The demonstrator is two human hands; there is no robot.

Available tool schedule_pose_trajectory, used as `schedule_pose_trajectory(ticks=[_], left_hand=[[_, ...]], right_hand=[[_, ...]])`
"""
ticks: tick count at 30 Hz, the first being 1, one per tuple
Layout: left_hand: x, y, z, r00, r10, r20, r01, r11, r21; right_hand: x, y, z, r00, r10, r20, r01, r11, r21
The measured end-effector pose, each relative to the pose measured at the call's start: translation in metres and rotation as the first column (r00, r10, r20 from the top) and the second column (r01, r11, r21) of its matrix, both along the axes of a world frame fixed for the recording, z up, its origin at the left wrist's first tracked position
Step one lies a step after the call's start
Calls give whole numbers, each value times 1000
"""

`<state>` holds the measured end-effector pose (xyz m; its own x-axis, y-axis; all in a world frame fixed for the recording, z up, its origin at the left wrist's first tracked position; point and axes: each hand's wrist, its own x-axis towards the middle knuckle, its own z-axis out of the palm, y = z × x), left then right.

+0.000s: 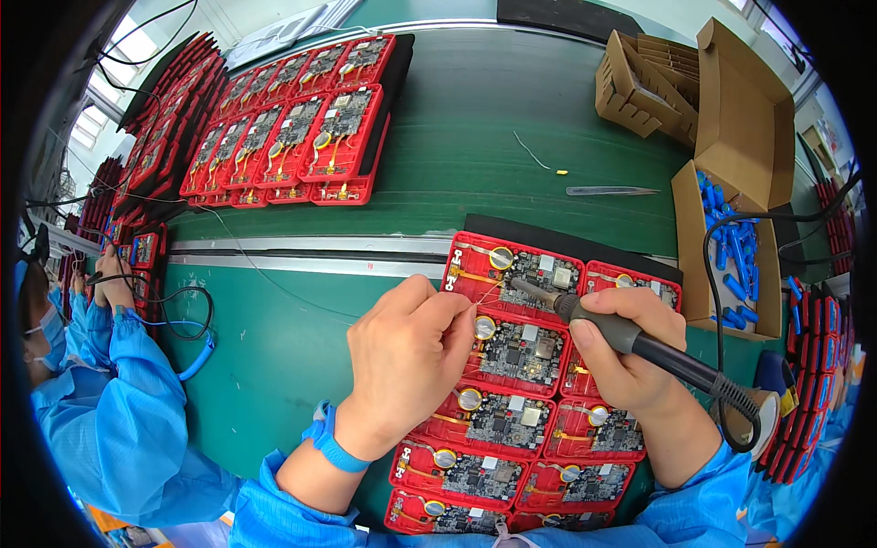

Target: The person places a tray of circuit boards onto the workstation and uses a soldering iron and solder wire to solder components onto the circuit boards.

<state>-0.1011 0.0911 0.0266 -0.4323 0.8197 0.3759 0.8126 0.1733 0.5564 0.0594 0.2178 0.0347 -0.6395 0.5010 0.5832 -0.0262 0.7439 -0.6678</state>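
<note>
My left hand [402, 352], with a blue wrist strap [333, 438] on its wrist, pinches a thin solder wire [491, 294] between thumb and fingers. In my right hand [644, 361] is a soldering iron [630, 335], held by its dark grip. Its tip meets the near-left edge of the circuit board [553, 271] in the top-left red case, close to the wire's end; contact cannot be made out for certain. A round coin cell [501, 258] sits beside that board. More red cases [516, 406] with boards and coin cells lie in two columns on a black tray [566, 239], partly covered by my hands.
Stacked trays of red cases [343, 137] stand at the back left. An open cardboard box [685, 215] holds blue cylinders [735, 251]; a divided carton [630, 87] is behind it. Tweezers [612, 191] lie on the green bench. The iron's cable [708, 274] loops at right. A co-worker's sleeve [137, 393] shows left.
</note>
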Motion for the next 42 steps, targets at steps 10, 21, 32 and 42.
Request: schedule_pose_trajectory(ticks=[10,21,32,42], left_hand=[[0,7,5,998,-2,-70,-3,997,-74],[-14,-34,12,836,-114,537,169,984,-54],[37,-56,47,761,-218,610,200,975,99],[62,-50,54,762,-280,584,245,959,140]], right_hand=[[0,-2,0,1000,6,8,-6,1000,-15],[16,0,6,980,-41,-195,17,993,-120],[32,-24,27,982,57,-182,-83,987,-139],[29,-54,35,959,91,-267,-169,944,-284]])
